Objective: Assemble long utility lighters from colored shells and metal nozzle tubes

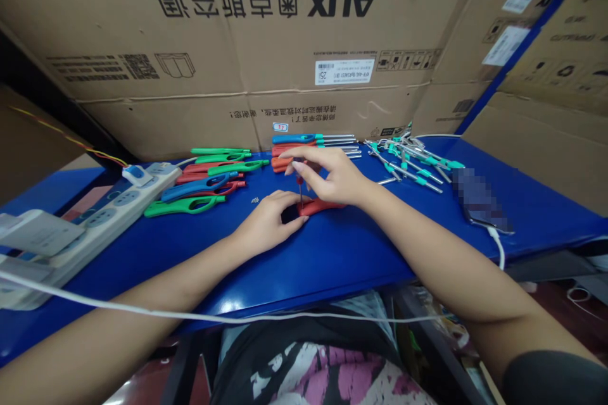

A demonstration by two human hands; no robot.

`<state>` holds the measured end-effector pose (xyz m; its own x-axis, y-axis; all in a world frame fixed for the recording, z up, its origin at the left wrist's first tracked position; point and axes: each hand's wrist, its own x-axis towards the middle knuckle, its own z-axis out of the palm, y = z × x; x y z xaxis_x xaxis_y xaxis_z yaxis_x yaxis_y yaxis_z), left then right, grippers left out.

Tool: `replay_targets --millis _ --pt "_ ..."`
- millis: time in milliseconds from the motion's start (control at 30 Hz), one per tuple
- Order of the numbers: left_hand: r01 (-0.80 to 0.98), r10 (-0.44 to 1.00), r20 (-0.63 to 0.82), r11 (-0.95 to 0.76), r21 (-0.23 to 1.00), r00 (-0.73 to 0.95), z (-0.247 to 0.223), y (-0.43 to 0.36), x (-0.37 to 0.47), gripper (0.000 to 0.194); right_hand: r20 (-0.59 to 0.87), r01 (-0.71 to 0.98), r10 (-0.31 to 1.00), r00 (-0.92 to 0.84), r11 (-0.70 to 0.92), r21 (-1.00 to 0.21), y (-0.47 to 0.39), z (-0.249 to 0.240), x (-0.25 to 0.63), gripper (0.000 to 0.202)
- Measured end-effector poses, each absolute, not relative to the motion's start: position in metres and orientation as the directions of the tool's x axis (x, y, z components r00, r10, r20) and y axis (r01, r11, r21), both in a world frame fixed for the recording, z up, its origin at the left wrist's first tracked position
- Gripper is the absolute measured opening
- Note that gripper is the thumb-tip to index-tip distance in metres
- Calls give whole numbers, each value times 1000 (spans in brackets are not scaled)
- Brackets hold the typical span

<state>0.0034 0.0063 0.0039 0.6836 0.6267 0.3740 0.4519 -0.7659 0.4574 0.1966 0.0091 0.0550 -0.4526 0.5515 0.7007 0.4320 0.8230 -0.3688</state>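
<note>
My left hand (272,223) lies on the blue table, its thumb and fingers closed on the end of a red lighter handle (323,205). In my right hand (331,172) a small screwdriver (300,193) stands upright. The tip meets the red handle beside my left fingers. Just behind my right hand lies a stack of lighters with metal tubes, a blue lighter (294,138) on top and red ones below. Loose green, red and blue handles (202,186) are piled to the left. Thin metal tubes with teal parts (418,164) lie heaped to the right.
A white power strip (102,215) with plugs runs along the left side. A phone (482,199) with a white charging cable lies at the right. Another white cable (228,316) crosses in front of me. A large cardboard sheet (266,44) stands behind the table (285,272).
</note>
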Motion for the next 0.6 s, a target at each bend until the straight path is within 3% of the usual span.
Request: replay_targets --millis 100,267,467,600 --pt "452 624 372 -769 453 687 4 5 4 25 715 421 549 -432 824 -378 11 54 197 29" --pt "442 612 387 -779 445 690 5 4 4 23 754 565 474 -455 808 -167 10 56 199 28" --pt "452 630 371 -762 464 682 4 5 4 21 676 381 548 -494 835 -398 11 54 194 29" --pt "464 638 364 -757 460 679 4 5 3 23 702 521 528 -478 814 -258 11 54 197 27"
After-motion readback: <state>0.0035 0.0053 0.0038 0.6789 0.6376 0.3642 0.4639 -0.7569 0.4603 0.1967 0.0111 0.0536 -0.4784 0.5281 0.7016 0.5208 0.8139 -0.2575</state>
